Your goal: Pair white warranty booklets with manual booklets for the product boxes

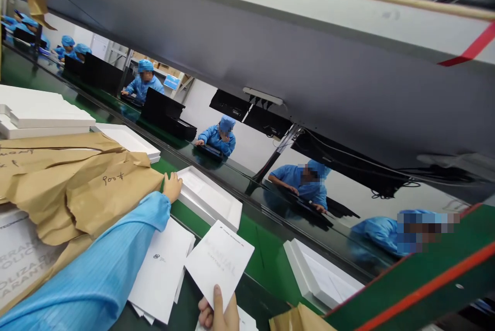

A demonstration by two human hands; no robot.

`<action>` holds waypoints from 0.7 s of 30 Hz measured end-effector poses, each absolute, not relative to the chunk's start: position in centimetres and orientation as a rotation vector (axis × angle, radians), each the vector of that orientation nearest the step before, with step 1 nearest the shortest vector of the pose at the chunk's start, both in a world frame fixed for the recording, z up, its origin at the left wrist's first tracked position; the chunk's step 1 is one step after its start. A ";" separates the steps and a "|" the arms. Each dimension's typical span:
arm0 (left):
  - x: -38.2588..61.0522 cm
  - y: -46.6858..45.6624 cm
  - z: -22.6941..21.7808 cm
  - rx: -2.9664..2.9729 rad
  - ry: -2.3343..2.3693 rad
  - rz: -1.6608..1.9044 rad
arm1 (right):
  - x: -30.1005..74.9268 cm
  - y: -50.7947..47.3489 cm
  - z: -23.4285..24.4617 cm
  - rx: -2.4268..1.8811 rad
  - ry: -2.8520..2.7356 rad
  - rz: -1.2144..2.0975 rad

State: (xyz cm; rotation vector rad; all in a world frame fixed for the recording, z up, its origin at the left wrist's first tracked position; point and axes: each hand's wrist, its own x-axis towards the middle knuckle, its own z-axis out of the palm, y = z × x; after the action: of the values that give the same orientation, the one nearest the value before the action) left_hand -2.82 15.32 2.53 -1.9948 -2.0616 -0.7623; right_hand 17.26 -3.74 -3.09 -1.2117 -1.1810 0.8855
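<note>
My left hand (172, 187), in a blue sleeve, reaches across to the left end of an open white box (211, 194). Its fingers curl closed at the box's edge and the fingertips are partly hidden. Low in the view, my right hand (219, 311) pinches a white manual (220, 259) between thumb and fingers, its cover facing up. Beneath my left forearm lies a stack of white booklets (160, 269) with a small dark logo. More white paper (246, 320) shows under my right hand.
Brown wrapping paper (112, 179) covers printed sheets (23, 253) at left. White boxes (46, 109) are stacked behind it; another white box (323, 274) stands on the green belt (263, 253). A grey shelf (232, 37) hangs overhead. Several people in blue sit opposite.
</note>
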 end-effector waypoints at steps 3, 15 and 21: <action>-2.3 14.7 2.6 -1.978 -2.081 -0.733 | 16.9 -3.8 -3.0 -1.272 -1.088 0.843; -1.1 3.8 2.1 -2.172 -2.041 -0.750 | 19.0 -3.5 4.8 -1.245 -1.244 0.808; -1.0 0.6 -0.7 -2.142 -2.150 -0.754 | 19.6 4.7 8.1 -1.321 -1.239 0.712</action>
State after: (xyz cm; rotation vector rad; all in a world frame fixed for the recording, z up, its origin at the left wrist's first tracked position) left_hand -1.02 0.63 -0.74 -2.1418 -2.1500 -0.7543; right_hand 19.60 4.69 8.08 -1.3212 -1.2391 0.7116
